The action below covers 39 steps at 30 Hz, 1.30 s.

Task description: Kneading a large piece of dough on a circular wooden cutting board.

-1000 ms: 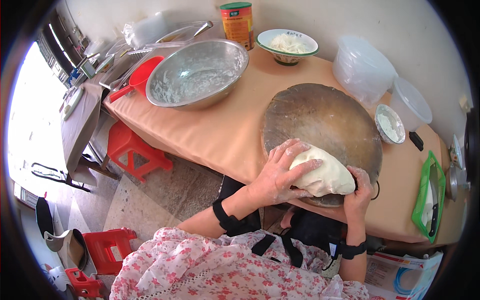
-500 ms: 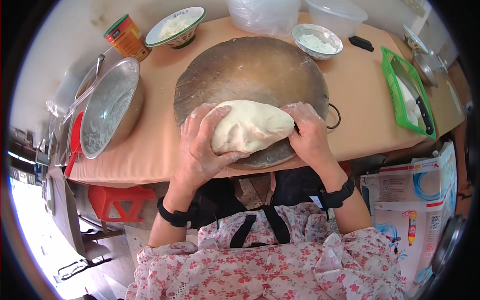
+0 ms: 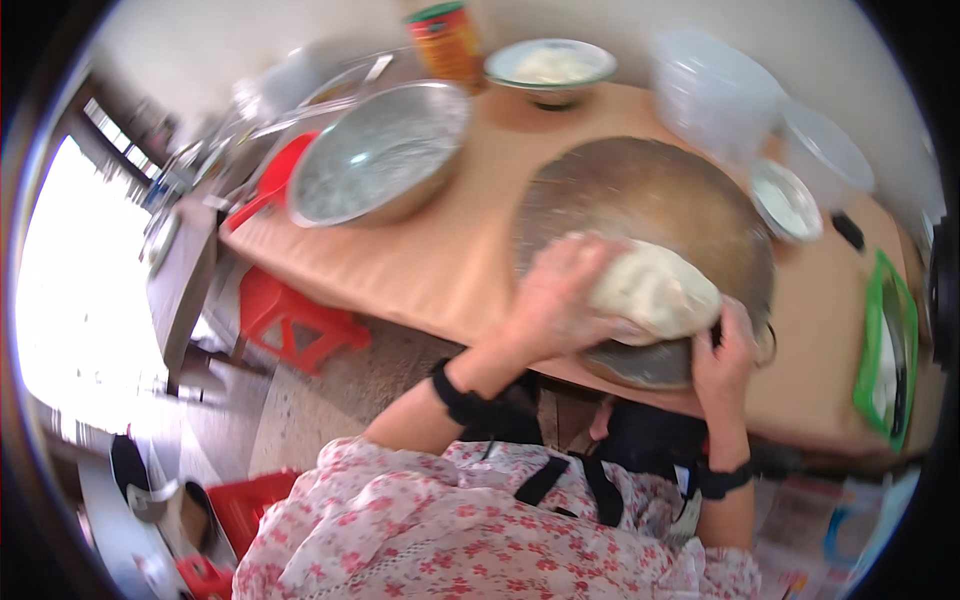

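Note:
A big pale lump of dough [image 3: 656,292] is held between my two hands over the near part of a round wooden chopping board [image 3: 650,190]. My left hand [image 3: 572,297] wraps round the dough's left end, its fingers on top and the thumb low on the near side. At the right end, my right hand [image 3: 728,352] grips the dough with curled fingers, partly blurred. I cannot tell whether the dough's underside touches the board.
A floury metal basin [image 3: 385,155] stands left of the board, beside a red scoop-like utensil [image 3: 275,180]. Behind are an orange tin [image 3: 446,45], a bowl of white shreds [image 3: 552,68] and a flour bowl [image 3: 785,200]. A green basket [image 3: 885,350] holds a knife. Red stools [image 3: 295,320] stand below.
My view has swung to the left, so the table and board appear farther right and tilted. Both hands still hold the dough over the board's near part.

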Available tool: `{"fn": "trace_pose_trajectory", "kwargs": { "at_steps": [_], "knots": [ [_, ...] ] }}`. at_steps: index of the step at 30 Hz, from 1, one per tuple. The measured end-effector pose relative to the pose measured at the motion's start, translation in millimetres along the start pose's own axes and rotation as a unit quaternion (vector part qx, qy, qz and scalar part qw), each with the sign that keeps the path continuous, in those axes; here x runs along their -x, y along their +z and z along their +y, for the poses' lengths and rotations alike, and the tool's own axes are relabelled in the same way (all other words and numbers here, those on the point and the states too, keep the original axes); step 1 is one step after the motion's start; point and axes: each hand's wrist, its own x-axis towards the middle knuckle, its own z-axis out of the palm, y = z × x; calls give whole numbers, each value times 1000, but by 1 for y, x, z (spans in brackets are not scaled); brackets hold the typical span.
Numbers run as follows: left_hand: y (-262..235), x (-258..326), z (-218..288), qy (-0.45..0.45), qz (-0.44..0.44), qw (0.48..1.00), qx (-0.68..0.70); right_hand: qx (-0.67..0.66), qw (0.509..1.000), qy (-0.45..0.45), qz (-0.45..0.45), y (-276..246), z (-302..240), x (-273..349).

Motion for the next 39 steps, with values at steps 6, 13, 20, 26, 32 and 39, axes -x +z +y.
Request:
{"fn": "trace_pose_trajectory", "kwargs": {
  "at_steps": [6, 13, 20, 26, 32, 39],
  "knots": [
    [2, 10, 3, -32, 4, 999, -7, 32, 999, 10, -28, 1, -1, 3],
    [6, 13, 0, -10, 27, 1000, 0, -16, 998, 67, 1, 4, -5, 1],
    [5, 16, 4, -15, 28, 999, 3, 36, 999, 24, -15, 2, 3, 3],
    [7, 18, 3, -12, 29, 999, -2, 14, 999, 41, -29, 2, 1, 3],
    [7, 19, 4, -9, 38, 999, -3, 26, 999, 30, -35, 0, -5, 0],
    [7, 18, 5, -11, 29, 1000, -7, 40, 999, 13, -25, 2, 0, 1]
  ]
}}
